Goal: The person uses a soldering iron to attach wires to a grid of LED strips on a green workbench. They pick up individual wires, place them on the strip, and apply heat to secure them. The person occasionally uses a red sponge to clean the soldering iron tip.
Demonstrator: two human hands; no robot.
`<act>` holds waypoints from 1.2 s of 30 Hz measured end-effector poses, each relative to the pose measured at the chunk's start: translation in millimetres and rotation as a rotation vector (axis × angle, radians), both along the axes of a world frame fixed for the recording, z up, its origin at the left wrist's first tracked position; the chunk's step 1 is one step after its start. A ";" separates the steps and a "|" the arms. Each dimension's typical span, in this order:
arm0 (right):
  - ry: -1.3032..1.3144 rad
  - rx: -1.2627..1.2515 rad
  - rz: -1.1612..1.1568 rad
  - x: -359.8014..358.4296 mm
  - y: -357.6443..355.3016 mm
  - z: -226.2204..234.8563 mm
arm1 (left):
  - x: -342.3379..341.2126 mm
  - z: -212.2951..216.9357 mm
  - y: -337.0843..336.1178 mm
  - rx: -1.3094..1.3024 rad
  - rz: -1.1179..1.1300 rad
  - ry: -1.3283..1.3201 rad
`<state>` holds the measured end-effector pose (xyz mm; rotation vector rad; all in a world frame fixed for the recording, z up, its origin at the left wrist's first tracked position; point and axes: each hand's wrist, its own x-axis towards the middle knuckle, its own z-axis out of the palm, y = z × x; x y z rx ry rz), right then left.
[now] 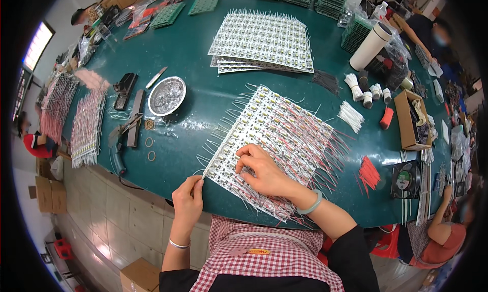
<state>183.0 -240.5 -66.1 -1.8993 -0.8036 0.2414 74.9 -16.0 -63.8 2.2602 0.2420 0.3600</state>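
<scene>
A white circuit board panel (249, 124) lies at an angle on the table in front of me, with rows of small parts. Thin white wires stick out along its left edge, and red and white wires (305, 139) cover much of its right side. My left hand (188, 198) pinches the panel's near left corner between thumb and fingertips. Over the panel's left middle, my right hand (264, 172) hovers or rests with bent fingers set apart; I see nothing held in it, and whether its fingertips touch the board I cannot tell.
Beyond the panel lies a stack of similar white panels (262, 40). A metal bowl (166, 96) and a soldering iron (118, 157) are at left. White wire bundles (351, 116), red wires (369, 173), a pale thermos (371, 46) and a cardboard box (406, 121) stand or lie at right.
</scene>
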 end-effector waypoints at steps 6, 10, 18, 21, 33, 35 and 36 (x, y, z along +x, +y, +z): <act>0.003 -0.004 -0.004 -0.8 0.8 -0.8 | 2.3 2.8 1.3 -0.043 -0.003 0.023; 0.000 -0.010 -0.001 -0.2 -0.4 -1.0 | 0.1 0.3 0.7 -0.089 -0.024 -0.024; 0.015 -0.010 0.009 0.7 -0.5 -0.8 | 2.6 -1.6 10.3 -0.096 0.056 0.039; 0.012 0.000 0.010 0.9 -0.6 -0.5 | 8.6 0.0 5.7 -0.039 0.002 -0.008; 0.015 -0.009 0.025 1.7 -1.8 -1.8 | 26.3 -1.2 -5.1 -0.014 -0.060 -0.049; 0.018 -0.006 0.023 1.4 -1.8 -0.2 | 26.0 -9.8 -4.4 -0.014 -0.078 -0.148; 0.015 -0.006 0.023 1.9 -1.8 0.8 | 24.9 -9.4 -3.3 -0.045 -0.067 -0.128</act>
